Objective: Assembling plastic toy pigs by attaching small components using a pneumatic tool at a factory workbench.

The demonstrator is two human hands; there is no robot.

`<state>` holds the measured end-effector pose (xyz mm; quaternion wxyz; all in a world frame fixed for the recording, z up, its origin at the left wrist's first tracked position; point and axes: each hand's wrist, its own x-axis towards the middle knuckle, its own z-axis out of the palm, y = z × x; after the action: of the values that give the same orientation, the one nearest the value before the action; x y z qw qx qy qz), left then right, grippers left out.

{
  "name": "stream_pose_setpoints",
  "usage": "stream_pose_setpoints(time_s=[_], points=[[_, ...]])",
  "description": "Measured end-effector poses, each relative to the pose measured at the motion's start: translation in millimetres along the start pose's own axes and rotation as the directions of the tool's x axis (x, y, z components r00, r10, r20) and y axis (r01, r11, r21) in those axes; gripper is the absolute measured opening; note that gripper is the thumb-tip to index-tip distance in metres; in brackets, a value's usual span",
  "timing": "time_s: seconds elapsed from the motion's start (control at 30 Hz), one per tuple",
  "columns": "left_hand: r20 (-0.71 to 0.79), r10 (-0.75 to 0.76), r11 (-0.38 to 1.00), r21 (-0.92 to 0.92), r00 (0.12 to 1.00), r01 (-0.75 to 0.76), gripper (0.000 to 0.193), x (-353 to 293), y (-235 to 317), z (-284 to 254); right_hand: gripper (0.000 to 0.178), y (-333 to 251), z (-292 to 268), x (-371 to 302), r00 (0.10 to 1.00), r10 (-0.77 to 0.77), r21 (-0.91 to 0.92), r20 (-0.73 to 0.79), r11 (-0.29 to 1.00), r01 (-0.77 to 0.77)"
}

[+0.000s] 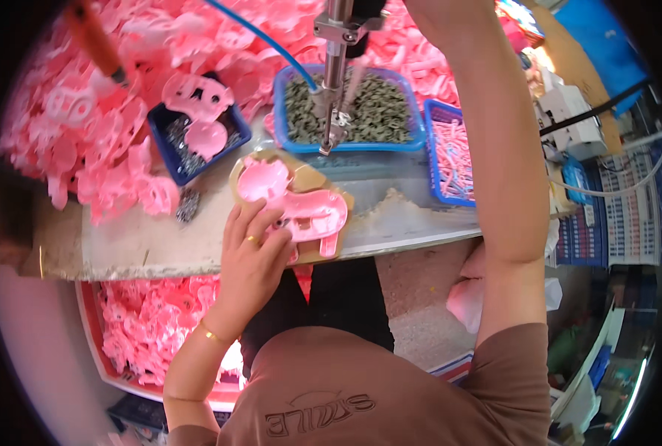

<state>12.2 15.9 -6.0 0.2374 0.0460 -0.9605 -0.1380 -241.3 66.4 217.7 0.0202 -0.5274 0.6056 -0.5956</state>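
My left hand (253,256) lies with curled fingers on the left side of a glossy pink plastic part (322,212), steadying it. This moulded part has a round lobe and a longer hollow body; it rests on a tan holder (307,175) at the table's front. Above and behind it, a metal upright tool with a thin tip (325,149) hangs downward, its tip apart from the part. My right arm stretches up and far to the right of the tool; my right hand (435,11) is cut off by the upper edge, its fingers hidden.
Behind the tool stands a blue tub (375,146) of small grey-green pieces. A blue basket (436,171) of thin sticks is right; a dark blue bin (184,176) holds screws and pink parts. Pink parts (115,141) heap at left and fill a red crate (108,364) below.
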Motion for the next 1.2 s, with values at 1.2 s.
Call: stream_pose_setpoints(time_s=[1.2], points=[[0.291, -0.212, 0.66, -0.661, 0.933, 0.356, 0.058, 63.7, 51.4, 2.0, 0.025, 45.5, -37.9, -184.9, 0.823, 0.221, -0.175, 0.524, 0.973, -0.15]])
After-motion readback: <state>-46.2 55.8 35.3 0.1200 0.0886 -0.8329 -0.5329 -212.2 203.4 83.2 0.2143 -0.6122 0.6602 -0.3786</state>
